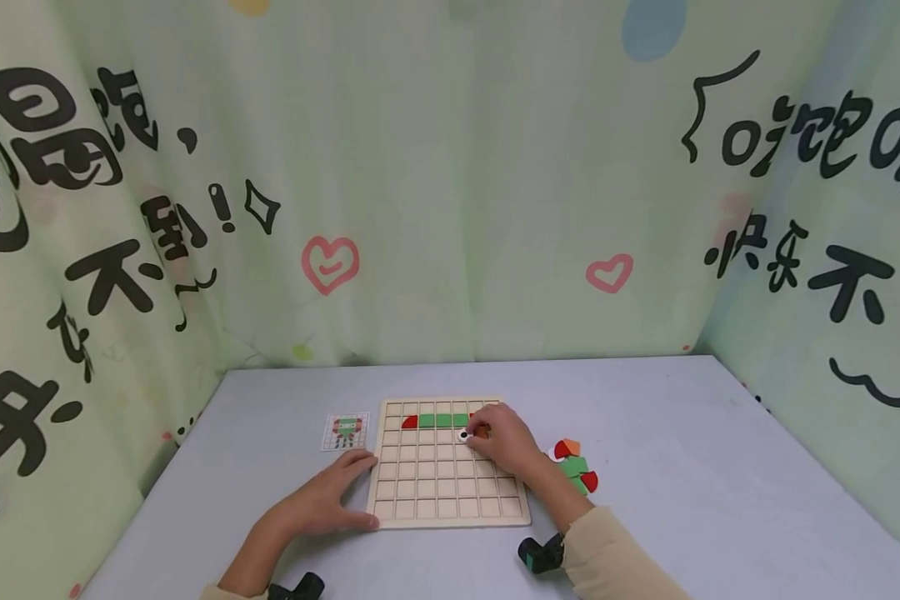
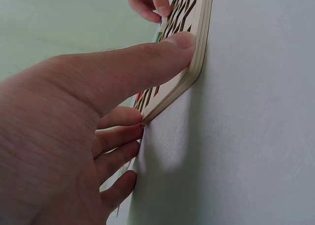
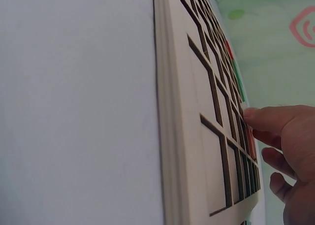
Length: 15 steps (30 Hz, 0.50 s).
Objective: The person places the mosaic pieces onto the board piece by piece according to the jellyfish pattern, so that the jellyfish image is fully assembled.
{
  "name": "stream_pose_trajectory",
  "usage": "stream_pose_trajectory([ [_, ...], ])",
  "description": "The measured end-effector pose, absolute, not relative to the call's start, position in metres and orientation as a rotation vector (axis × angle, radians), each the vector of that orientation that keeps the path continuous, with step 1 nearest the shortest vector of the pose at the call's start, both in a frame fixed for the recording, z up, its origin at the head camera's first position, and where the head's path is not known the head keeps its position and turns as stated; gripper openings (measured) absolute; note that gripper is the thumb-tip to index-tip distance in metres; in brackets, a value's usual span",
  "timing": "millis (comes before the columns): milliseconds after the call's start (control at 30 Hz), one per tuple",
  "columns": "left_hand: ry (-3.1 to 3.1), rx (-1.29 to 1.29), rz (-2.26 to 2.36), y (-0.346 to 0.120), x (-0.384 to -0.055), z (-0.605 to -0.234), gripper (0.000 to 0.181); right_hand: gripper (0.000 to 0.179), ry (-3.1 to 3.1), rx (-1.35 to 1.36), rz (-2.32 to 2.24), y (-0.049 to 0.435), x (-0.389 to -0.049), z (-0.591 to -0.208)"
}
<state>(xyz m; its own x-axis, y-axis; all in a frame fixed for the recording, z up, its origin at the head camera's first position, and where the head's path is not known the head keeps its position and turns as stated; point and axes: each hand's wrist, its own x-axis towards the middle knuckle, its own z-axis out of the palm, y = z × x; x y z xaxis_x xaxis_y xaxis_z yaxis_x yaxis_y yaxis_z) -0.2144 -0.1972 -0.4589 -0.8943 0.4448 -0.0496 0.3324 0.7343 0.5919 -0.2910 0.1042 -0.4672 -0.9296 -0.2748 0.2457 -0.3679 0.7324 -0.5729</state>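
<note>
My right hand pinches a small white tile with a black dot between thumb and finger, over the second row of a wooden grid board. Along the top row lie a red rounded piece and several green squares; a bit of red shows beside the hand. The right hand partly hides that end of the row. My left hand touches the board's left side, fingertips at the edge and thumb at the near corner. In the left wrist view, the thumb lies extended against the board's rim.
A small pattern card lies left of the board. Several loose red, green, orange and white pieces are heaped right of it, beside the right forearm. The white table meets a printed curtain at its back.
</note>
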Motion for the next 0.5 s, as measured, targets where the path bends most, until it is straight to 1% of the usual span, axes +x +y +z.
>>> stream_pose_trajectory([
  [500,2.751,0.607,0.873,-0.1966,-0.2127,-0.4570,0.090,0.004,-2.770,0.533,0.928,0.0944,-0.2913,-0.4679],
])
